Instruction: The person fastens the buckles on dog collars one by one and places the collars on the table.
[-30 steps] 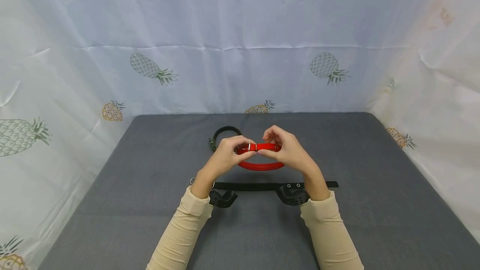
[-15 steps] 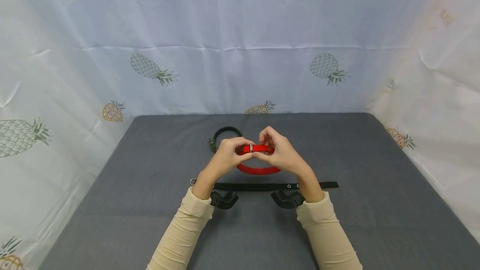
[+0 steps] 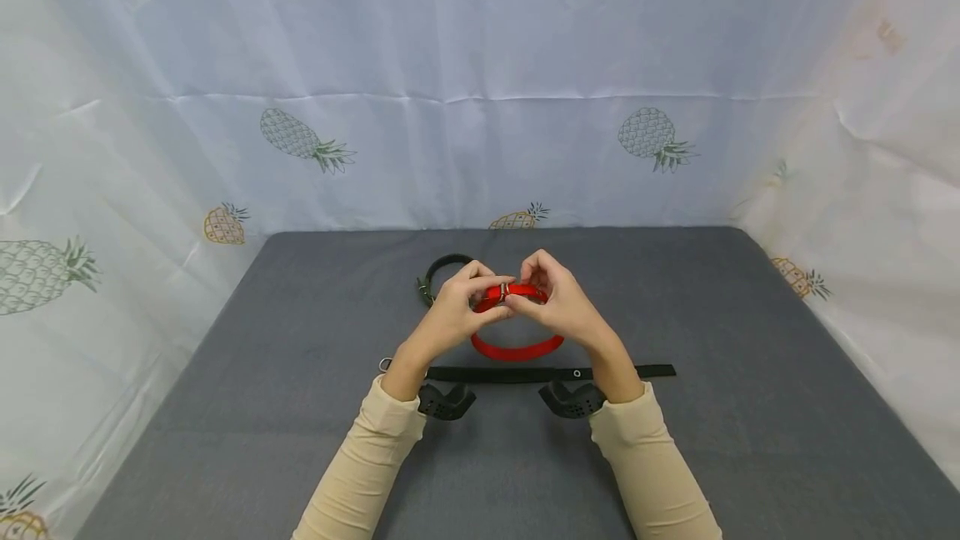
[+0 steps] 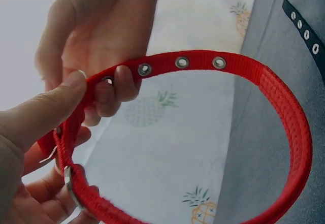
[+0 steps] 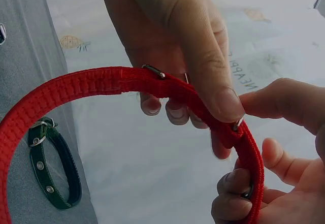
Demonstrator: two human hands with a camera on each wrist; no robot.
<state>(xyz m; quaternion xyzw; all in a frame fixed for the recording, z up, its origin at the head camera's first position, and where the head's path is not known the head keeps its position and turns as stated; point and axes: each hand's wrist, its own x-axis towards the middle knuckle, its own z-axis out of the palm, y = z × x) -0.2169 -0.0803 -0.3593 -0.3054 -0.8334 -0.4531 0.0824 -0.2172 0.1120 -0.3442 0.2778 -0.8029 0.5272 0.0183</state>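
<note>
Both hands hold a red collar (image 3: pixel 517 352) above the table, its padded loop hanging toward the body. My left hand (image 3: pixel 450 307) pinches the buckle end; its thumb presses close by the metal buckle (image 5: pixel 237 125) in the right wrist view. My right hand (image 3: pixel 566 302) grips the end with the metal eyelets (image 4: pixel 182 62), fingers curled round the strap. The strap end passes through the buckle, and the right thumb is right at it. A metal ring (image 5: pixel 153 70) sits farther along the band. Part of the buckle is hidden behind fingers.
A dark green collar (image 5: pixel 56 198), buckled into a loop, lies behind the left hand. Nearer the body a black collar (image 3: pixel 487 374) with eyelets lies straight across the grey table (image 3: pixel 300 407). Pineapple-print cloth (image 3: pixel 480 157) hangs behind and at the sides.
The right hand has moved left, closer to the left hand. The left fingers have shifted at the buckle. The strap now bends there, and the loop hangs lower toward the body.
</note>
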